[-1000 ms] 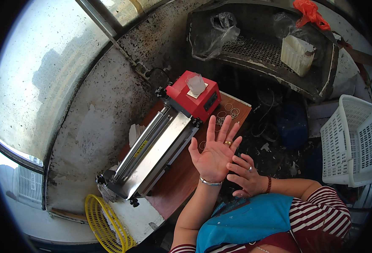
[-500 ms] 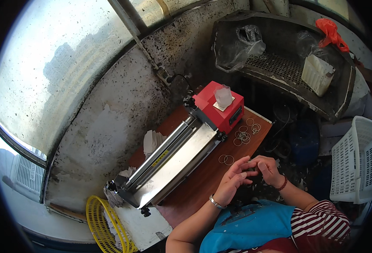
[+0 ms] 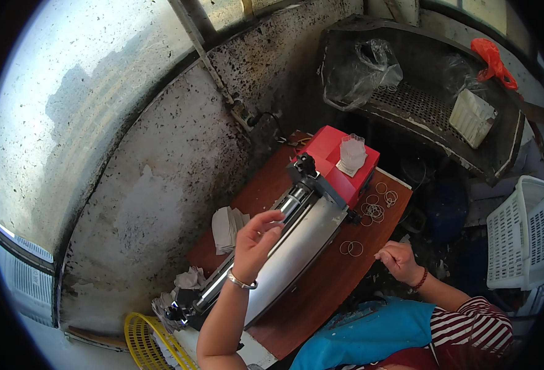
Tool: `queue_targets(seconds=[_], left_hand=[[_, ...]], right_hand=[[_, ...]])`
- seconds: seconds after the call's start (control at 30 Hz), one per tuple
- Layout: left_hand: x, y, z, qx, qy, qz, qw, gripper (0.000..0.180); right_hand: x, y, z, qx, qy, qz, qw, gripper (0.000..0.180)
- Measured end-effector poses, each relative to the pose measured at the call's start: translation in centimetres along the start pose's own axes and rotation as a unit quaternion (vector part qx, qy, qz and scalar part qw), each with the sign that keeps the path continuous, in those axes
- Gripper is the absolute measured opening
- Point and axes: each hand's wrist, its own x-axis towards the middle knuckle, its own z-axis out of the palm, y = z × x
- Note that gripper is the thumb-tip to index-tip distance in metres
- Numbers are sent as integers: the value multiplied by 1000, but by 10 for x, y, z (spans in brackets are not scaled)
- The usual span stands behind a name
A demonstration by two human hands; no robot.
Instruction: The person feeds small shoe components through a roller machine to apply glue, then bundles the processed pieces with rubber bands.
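Head view: left hand (image 3: 255, 239) pinched above roller machine (image 3: 287, 243), right hand (image 3: 398, 259) curled on wooden table (image 3: 333, 283).

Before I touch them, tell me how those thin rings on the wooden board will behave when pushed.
The thin rings look like light wire hoops lying flat on the wooden board, so they would probably slide and scatter. Several overlap, so they may snag together. Pinching one off the flat board could be fiddly.

Bright daylight upper left (glare), fisheye edges dark
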Motion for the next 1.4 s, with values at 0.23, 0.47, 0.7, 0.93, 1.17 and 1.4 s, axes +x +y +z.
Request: queue_targets(seconds=[0.23, 0.47, 0.7, 0.93, 1.17, 1.4], left_hand=[[47, -101, -216, 207, 295, -274, 892, 65], [27, -225, -282, 159, 200, -404, 878, 91], [28, -237, -312, 37, 134, -501, 854, 92], [24, -252, -328, 49, 116, -527, 840, 100], [19, -231, -324, 92, 168, -485, 853, 79], [5, -280, -354, 3, 262, -509, 820, 39]], right_hand=[[-14, 6, 42, -112, -120, -4, 986, 11], [-20, 5, 47, -157, -150, 71, 974, 10], [-17, 6, 60, -158, -172, 114, 966, 10], [-11, 12, 69, -169, -209, 113, 957, 10], [-11, 12, 69, -158, -204, 120, 959, 11], [-17, 12, 74, -167, -225, 114, 953, 9]])
